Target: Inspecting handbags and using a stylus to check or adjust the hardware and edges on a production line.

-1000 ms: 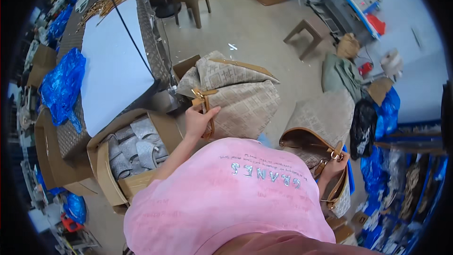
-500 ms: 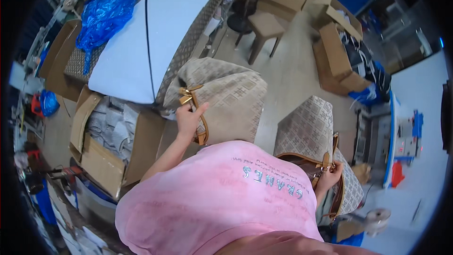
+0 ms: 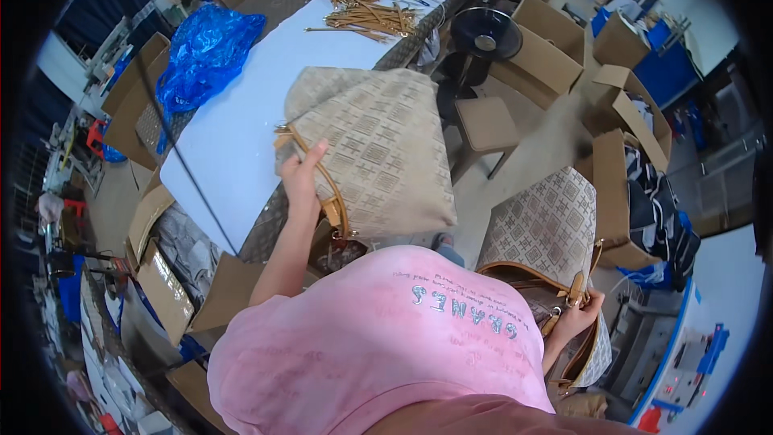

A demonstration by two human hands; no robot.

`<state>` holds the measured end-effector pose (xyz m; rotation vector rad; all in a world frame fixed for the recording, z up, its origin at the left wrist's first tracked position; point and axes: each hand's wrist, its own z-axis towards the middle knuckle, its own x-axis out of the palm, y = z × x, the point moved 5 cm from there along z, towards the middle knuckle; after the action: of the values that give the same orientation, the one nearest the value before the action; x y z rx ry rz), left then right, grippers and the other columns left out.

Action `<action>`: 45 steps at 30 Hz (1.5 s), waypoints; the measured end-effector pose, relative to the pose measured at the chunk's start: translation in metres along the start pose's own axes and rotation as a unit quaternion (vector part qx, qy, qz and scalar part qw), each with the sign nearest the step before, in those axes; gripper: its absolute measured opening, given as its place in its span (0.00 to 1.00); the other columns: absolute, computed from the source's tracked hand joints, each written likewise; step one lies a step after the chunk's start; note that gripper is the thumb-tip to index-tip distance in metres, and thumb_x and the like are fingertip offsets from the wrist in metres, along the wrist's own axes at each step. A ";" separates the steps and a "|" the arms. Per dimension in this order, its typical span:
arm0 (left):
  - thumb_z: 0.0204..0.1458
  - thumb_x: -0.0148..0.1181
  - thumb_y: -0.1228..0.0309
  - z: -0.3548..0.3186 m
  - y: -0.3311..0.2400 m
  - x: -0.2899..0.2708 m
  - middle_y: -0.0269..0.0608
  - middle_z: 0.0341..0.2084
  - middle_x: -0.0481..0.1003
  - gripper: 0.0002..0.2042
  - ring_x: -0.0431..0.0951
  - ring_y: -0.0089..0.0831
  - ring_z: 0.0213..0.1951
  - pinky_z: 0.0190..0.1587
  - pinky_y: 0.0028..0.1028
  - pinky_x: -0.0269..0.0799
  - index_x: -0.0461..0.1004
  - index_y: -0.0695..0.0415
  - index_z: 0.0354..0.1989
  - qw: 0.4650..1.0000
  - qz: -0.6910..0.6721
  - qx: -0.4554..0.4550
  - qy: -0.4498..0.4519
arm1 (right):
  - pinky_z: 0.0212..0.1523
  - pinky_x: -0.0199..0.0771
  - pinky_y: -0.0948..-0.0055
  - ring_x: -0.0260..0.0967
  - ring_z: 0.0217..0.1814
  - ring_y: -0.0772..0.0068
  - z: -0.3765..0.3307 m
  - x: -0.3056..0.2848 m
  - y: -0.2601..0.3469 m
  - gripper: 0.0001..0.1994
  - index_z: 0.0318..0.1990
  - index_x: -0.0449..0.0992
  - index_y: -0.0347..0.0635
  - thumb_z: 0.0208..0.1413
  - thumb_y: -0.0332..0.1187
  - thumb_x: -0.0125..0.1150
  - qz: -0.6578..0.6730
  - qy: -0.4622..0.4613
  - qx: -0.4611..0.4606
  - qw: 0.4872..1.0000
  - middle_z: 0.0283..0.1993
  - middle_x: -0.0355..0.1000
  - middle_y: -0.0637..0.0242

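My left hand [image 3: 302, 181] is closed on the brown-trimmed edge of a beige patterned handbag [image 3: 382, 157]. That bag hangs in front of me, tilted, and overlaps the near right side of the white-covered table [image 3: 233, 117]; whether it touches the table I cannot tell. Low on my right, my right hand [image 3: 576, 321] grips a second beige patterned handbag [image 3: 541, 225] by its brown leather strap end, close to metal hardware. This bag's mouth gapes, with brown trim around it. Its lower part is partly hidden behind my arm.
Brown straps [image 3: 366, 12] lie heaped at the table's far end. A blue plastic bag [image 3: 211, 48] rests on its left side. A stool [image 3: 487, 125] and black fan [image 3: 485, 36] stand beyond. Cartons [image 3: 608, 193] line the right; another carton [image 3: 229, 294] sits at my left.
The left handbag has moved forward and now covers more of the table's side. The right handbag stays low at my right in the same grip. My view has shifted.
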<state>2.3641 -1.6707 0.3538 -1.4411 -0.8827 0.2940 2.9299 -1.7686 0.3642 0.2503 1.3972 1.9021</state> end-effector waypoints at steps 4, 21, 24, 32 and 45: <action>0.48 0.68 0.69 0.023 -0.009 0.010 0.39 0.31 0.79 0.13 0.76 0.23 0.31 0.35 0.23 0.69 0.79 0.68 0.34 0.994 0.034 0.040 -0.099 | 0.40 0.63 0.82 0.60 0.38 0.80 0.081 0.059 -0.023 0.10 0.38 0.67 0.34 0.48 0.14 0.52 -0.033 0.081 -0.023 0.996 0.35 0.62 0.71; 0.41 0.70 0.55 0.233 -0.151 -0.068 0.38 0.12 0.73 0.21 0.69 0.23 0.16 0.23 0.29 0.62 0.78 0.65 0.19 0.790 0.468 0.095 -0.383 | 0.36 0.65 0.82 0.65 0.35 0.82 0.305 0.683 0.205 0.09 0.39 0.71 0.37 0.50 0.22 0.61 0.224 0.401 -0.322 0.828 0.36 0.68 0.70; 0.38 0.68 0.50 0.301 -0.151 -0.087 0.46 0.10 0.71 0.23 0.71 0.36 0.15 0.23 0.38 0.64 0.78 0.63 0.18 0.792 0.466 0.084 -0.386 | 0.42 0.68 0.79 0.66 0.40 0.80 0.264 0.829 0.260 0.11 0.39 0.71 0.38 0.48 0.17 0.59 0.306 0.480 -0.243 0.785 0.36 0.67 0.70; 0.48 0.65 0.53 0.383 -0.106 -0.084 0.48 0.25 0.78 0.21 0.78 0.31 0.28 0.34 0.31 0.71 0.80 0.61 0.37 0.843 0.472 0.004 -0.259 | 0.39 0.74 0.66 0.74 0.39 0.62 0.060 0.984 0.298 0.15 0.45 0.70 0.41 0.48 0.22 0.59 0.234 0.555 -0.300 0.740 0.42 0.73 0.57; 0.54 0.58 0.77 0.419 -0.077 -0.074 0.49 0.67 0.54 0.35 0.54 0.43 0.67 0.66 0.34 0.50 0.50 0.55 0.70 0.805 0.490 0.223 -0.248 | 0.53 0.68 0.68 0.66 0.56 0.67 -0.004 0.952 0.219 0.31 0.65 0.57 0.43 0.55 0.33 0.61 0.262 0.782 0.099 0.557 0.55 0.68 0.57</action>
<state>2.0075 -1.4256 0.3538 -1.2635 -0.3253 1.6134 2.1622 -1.1663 0.3057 -1.5372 2.8545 2.3664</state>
